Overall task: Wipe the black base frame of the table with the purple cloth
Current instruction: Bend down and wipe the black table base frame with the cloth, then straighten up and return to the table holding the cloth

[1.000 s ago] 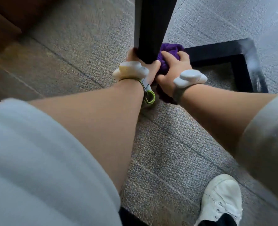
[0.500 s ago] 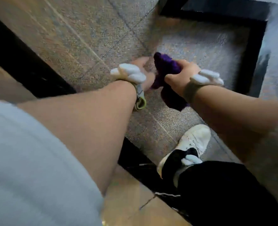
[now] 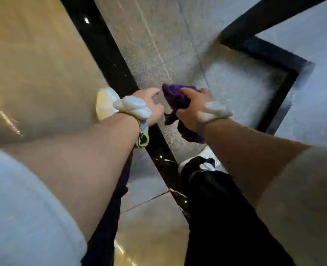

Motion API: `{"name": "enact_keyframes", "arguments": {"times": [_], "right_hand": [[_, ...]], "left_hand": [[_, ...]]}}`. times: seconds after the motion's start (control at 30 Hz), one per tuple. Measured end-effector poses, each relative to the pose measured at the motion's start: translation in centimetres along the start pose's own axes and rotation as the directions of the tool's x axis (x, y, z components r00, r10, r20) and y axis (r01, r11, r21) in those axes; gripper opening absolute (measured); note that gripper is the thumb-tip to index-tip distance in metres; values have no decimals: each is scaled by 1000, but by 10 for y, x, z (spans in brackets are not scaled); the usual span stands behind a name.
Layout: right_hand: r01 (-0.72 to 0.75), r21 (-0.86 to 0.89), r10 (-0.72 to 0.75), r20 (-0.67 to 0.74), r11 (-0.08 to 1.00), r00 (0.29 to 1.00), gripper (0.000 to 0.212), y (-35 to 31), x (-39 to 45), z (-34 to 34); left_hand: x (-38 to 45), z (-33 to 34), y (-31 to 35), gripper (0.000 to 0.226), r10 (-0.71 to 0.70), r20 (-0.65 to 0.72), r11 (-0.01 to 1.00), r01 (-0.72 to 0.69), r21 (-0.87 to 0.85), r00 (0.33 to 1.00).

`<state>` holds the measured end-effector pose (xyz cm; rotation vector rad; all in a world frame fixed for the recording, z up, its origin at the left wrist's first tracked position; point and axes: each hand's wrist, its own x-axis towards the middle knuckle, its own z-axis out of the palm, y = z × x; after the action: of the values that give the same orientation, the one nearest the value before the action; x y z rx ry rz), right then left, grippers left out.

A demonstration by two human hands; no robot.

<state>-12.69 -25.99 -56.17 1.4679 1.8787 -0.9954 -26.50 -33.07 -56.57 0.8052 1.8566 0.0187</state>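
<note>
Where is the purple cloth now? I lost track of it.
In the head view, the purple cloth is mid-frame, bunched in the right hand, above grey carpet, apart from the black base frame.

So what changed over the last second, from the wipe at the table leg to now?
Both hands came off the leg. The purple cloth now hangs above the carpet, clear of the black base frame. The left hand has opened. The right hand still grips the cloth.

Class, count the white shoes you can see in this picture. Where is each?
2. One shoe shows behind the left wrist; the other is partly hidden beneath the right forearm.
</note>
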Motion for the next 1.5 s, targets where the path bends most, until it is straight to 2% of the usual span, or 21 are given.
{"name": "enact_keyframes", "arguments": {"times": [0.13, 0.27, 0.4, 0.5, 0.63, 0.67, 0.77, 0.9, 1.03, 1.1, 1.2, 1.3, 1.5], "right_hand": [[55, 54, -53, -49, 997, 997, 55, -48, -55, -62], [112, 0, -112, -104, 994, 988, 53, -89, -130, -144], [111, -93, -125, -151, 989, 981, 51, -122, -209, -221], [112, -80, -128, -229, 991, 965, 57, -133, -258, -257], [116, -17, -115, -337, 993, 935, 58, -139, -326, -293], [118, 11, -108, -339, 993, 934, 57, -139, -332, -293], [156, 199, -50, -455, 968, 889, 59, -138, -368, -317], [212, 335, 43, -615, 918, 788, 60, -123, -411, -356], [159, 320, 115, -691, 934, 713, 62, -102, -432, -384], [96, 348, 192, -704, 933, 684, 64, -79, -452, -385], [20, 376, 278, -718, 926, 639, 64, -52, -476, -378], [-28, 490, 418, -711, 871, 566, 60, -4, -514, -356], [-16, 585, 517, -704, 811, 486, 59, 52, -558, -324]], "left_hand": [[-63, -58, 25, 58, -28, -41, 998, 26, -62, 999], [-139, -127, 56, 50, -13, -81, 1000, 14, 7, 997], [-209, -187, 91, 50, 55, -252, 998, -50, 24, 966], [-255, -217, 121, 51, 123, -288, 991, -104, 83, 950], [-318, -245, 155, 54, 190, -306, 978, -152, 143, 933], [-321, -243, 153, 57, 165, -291, 983, -132, 130, 942], [-340, -266, 177, 64, 181, -322, 981, -149, 123, 929], [-369, -292, 242, 61, 370, -344, 925, -306, 227, 863], [-386, -296, 297, 67, 495, -313, 862, -413, 295, 810], [-402, -287, 322, 69, 590, -220, 790, -497, 360, 777], [-411, -272, 342, 55, 633, -143, 731, -527, 433, 761], [-434, -231, 371, 52, 726, -34, 609, -619, 495, 687], [-477, -159, 396, 56, 773, 58, 505, -668, 547, 632]]}}
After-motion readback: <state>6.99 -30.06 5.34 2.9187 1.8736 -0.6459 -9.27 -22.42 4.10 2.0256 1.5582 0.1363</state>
